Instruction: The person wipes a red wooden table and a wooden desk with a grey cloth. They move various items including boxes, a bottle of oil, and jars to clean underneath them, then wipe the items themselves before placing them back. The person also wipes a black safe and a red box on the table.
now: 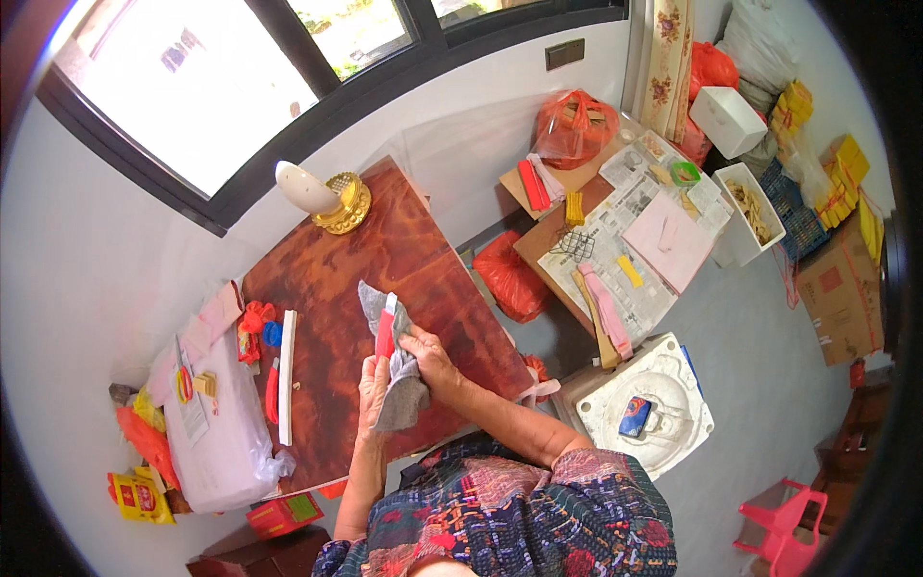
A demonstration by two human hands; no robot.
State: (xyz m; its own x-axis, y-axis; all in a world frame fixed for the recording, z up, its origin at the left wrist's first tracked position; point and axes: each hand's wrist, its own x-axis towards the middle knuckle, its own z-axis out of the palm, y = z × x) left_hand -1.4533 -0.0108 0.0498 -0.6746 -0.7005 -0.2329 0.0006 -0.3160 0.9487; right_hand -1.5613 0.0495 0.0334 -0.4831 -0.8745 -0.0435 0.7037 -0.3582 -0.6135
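Over the brown wooden table [327,260], both of my hands are closed around a bunched grey cloth and a slim red tool. The red tool [386,337] has a pale end pointing up and away from me; it looks like a utility knife, though its lower part is hidden. My left hand [373,387] grips it from the left, fingers upright along it. My right hand [430,360] pinches the grey cloth [404,402] from the right, against the tool. The cloth sticks out above and hangs below my hands.
A white strip [286,377] and another red-handled tool [272,392] lie at the table's left. A white egg-shaped object [306,188] rests by a gold stand [346,204] at the back. A newspaper-covered table [663,298] and white foam block [673,399] stand right.
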